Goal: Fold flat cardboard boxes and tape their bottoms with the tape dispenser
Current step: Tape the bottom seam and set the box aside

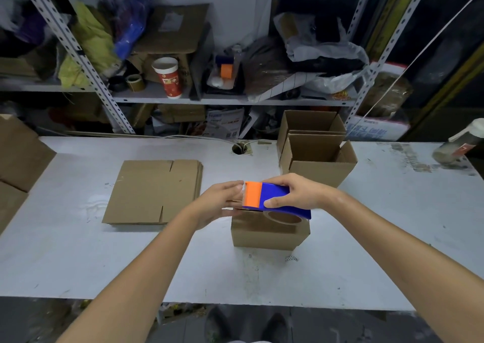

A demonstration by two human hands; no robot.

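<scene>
"What's on the desk point(78, 264), then?"

"White top, scuffed, grubbiest toward the far right corner. A stack of flat cardboard point(154, 190) lies left of the middle. A small brown box point(267, 234) stands at the middle, with a little scrap point(291, 258) just off its near right corner."

"And further back?"

"Two open boxes point(318, 170), touching, one behind the other, by the far edge. They're just right of a round cable hole point(238, 149). A bottle point(457, 145) lies on its side at the far right corner. Big cardboard point(18, 156) overlaps the left edge. Whether it rests on the desk, I can't tell."
</scene>
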